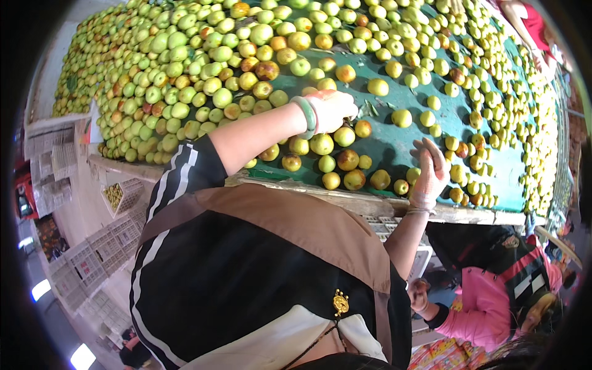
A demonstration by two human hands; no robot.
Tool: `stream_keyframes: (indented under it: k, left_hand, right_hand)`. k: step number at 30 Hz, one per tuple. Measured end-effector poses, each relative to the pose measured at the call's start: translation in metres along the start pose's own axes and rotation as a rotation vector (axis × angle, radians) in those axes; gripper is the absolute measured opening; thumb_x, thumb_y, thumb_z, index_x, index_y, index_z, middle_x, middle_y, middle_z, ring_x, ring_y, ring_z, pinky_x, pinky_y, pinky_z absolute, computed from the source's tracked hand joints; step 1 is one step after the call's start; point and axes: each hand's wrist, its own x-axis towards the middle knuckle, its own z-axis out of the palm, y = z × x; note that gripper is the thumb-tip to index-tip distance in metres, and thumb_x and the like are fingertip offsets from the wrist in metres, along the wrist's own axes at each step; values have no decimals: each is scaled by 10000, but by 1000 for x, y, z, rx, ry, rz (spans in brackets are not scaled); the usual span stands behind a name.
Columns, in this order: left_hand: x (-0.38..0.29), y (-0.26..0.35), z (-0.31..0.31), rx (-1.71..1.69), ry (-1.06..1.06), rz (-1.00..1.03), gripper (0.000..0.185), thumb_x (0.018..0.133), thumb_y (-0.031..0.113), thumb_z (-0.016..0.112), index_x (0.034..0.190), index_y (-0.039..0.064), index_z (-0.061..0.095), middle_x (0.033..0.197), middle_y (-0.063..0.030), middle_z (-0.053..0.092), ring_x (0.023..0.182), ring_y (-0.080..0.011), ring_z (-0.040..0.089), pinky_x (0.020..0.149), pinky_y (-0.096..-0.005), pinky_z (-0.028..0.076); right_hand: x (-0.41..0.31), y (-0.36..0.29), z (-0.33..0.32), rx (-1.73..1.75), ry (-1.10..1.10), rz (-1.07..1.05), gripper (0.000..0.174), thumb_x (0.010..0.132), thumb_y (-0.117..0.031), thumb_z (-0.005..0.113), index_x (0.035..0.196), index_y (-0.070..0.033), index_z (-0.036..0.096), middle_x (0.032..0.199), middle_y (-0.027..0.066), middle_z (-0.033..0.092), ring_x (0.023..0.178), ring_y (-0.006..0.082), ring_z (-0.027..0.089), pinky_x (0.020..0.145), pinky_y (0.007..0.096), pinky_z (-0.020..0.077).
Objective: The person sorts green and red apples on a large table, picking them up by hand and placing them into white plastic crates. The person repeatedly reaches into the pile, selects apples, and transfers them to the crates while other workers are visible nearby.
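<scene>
My left hand [330, 111], in a pale glove with a green bangle at the wrist, reaches over the sorting table [384, 134]. Its fingers are curled down, and whatever may be under them is hidden. Just below it lie yellow-green jujubes [322, 144], some with brown patches. A few leaf scraps [368, 108] lie beside the fingertips. My right hand [430, 173], also gloved, is raised by the table's near edge with its fingers apart and no fruit visible in it. One jujube [413, 175] shows close to its left side.
A dense heap of jujubes [152, 88] covers the table's left. A wooden rail [342, 199] edges the near side. Stacked plastic crates [99, 252] and a fruit-filled crate [122, 196] stand at left. A person in pink sleeves [481, 305] is at right; another person's arm [522, 23] reaches in at upper right.
</scene>
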Motion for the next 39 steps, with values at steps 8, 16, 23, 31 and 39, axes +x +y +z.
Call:
stream_keyframes:
  k: [8,16,23,31,39]
  left_hand:
    - [-201,-30,-71,-1375,307,226,102,833,14,639,824,24,538,753,-73,492,624,-174,545,523,-283,478]
    - [-382,-15,17,15,-694,-701,543,712,443,758,1128,104,675,1021,-125,670,1042,-327,633,908,-425,494]
    - [-297,-23,-66,-558,26,-247,363,851,212,674,1173,44,674,1175,-111,684,1012,-198,668,903,-323,518]
    - [-126,-88,-61,254,364,-57,420,847,208,622,1258,137,574,1272,-83,540,1030,-278,610,905,-401,499]
    - [-116,-122,-65,390,314,-72,487,866,189,584,1347,207,508,1280,-123,575,1146,-311,576,979,-415,465]
  right_hand:
    - [-1,7,12,-210,-147,12,271,900,12,567,1155,29,657,1054,111,696,904,140,641,839,267,510]
    - [49,-25,80,-1082,-460,-269,344,811,-233,675,1140,-131,665,1020,110,678,941,337,639,824,422,512]
    - [74,13,88,-1116,-452,-438,338,761,-160,700,1099,-152,688,999,122,624,991,323,602,853,405,507]
    - [41,-5,85,-1013,-370,-415,88,826,-116,622,890,-87,676,888,93,638,870,327,622,764,386,505]
    - [-152,-103,-46,-931,-494,240,263,774,-55,688,1036,-41,689,890,166,693,771,279,682,715,353,527]
